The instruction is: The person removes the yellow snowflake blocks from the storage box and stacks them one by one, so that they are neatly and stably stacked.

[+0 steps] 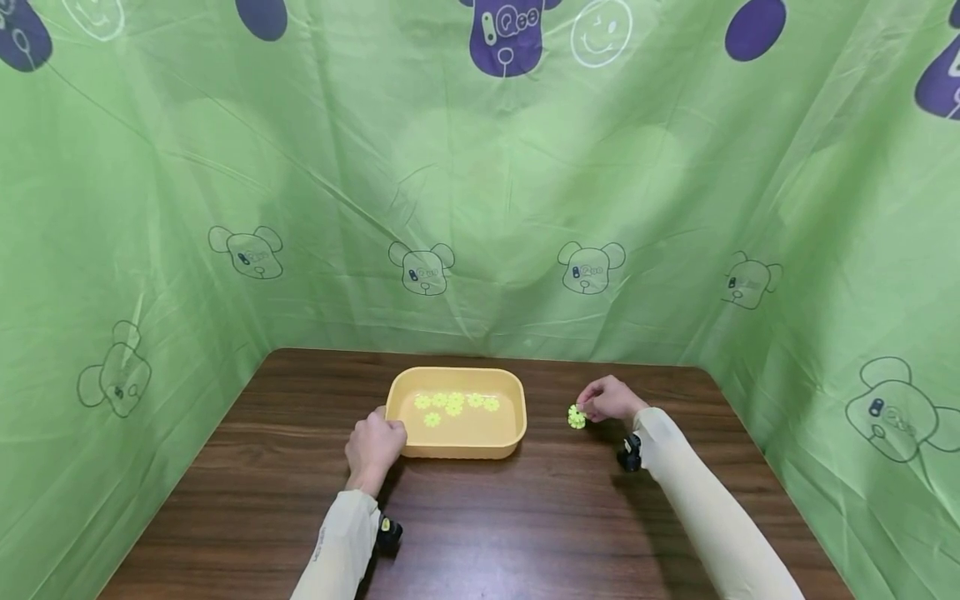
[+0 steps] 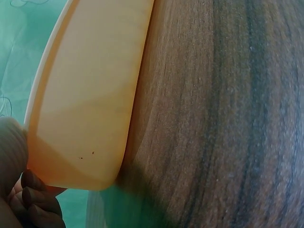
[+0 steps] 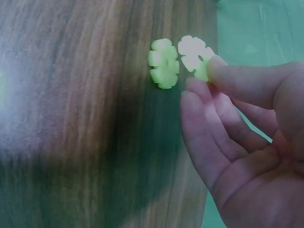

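Note:
A yellow plastic tray (image 1: pixel 480 432) sits on the table with several yellow-green flower-shaped pieces (image 1: pixel 432 420) lying flat inside. My left hand (image 1: pixel 373 446) grips its left wall near the front corner; in the left wrist view the thumb is on one side of the rim and curled fingers (image 2: pixel 42 202) on the other. To the right of the tray, my right hand (image 1: pixel 611 398) pinches one flower-shaped piece (image 3: pixel 192 53) between thumb and fingertips. Just beside that piece, another flower-shaped piece (image 3: pixel 164 64) lies on the table; whether it is single or stacked I cannot tell.
The dark wood-grain table (image 1: pixel 510 525) ends at a green printed curtain (image 1: pixel 487 317) along the back and both sides. A small black camera is strapped to each wrist. Bare tabletop lies between the tray and my right hand.

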Available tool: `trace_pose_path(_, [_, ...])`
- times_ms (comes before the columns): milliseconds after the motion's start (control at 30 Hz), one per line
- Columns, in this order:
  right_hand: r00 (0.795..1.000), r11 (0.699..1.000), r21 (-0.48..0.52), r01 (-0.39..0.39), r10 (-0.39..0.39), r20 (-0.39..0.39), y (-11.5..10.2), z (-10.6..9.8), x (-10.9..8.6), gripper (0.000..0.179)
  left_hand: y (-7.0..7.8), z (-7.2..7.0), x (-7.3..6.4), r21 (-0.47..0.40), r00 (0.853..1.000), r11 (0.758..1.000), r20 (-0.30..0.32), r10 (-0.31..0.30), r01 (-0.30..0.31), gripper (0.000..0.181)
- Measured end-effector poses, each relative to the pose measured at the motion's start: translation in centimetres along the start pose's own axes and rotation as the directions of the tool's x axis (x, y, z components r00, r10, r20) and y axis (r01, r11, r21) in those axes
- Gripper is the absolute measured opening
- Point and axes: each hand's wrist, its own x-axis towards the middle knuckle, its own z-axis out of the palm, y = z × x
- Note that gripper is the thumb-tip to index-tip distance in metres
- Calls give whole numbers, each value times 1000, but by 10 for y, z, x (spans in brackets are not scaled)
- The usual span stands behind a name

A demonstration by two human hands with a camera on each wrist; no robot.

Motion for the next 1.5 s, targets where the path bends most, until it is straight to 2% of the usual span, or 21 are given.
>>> trace_pose_path(100, [1000, 1000, -5, -8, 8, 19, 3, 2, 0, 11, 0, 0, 0, -1, 1000, 1000, -1, -3, 3, 33])
trace_pose_path(567, [998, 997, -14, -70, 70, 3, 8, 7, -3, 13, 1, -2, -3, -10, 1000, 1000, -13, 14, -14, 30])
trace_pose_path(900, [998, 997, -57, -55, 54, -15, 9, 11, -5, 14, 1, -2, -2, -18, 1000, 1000, -11, 17, -17, 30])
trace_pose_path(1200, [996, 994, -74, -81, 78, -42, 7, 13, -4, 15, 0, 0, 1, -20, 999, 1000, -33, 16, -16, 24])
trace_pose_path(1500, [996, 991, -110, -79, 73, -61, 5, 16, -4, 15, 1, -1, 3, -18, 1000, 1000, -5, 13, -13, 30])
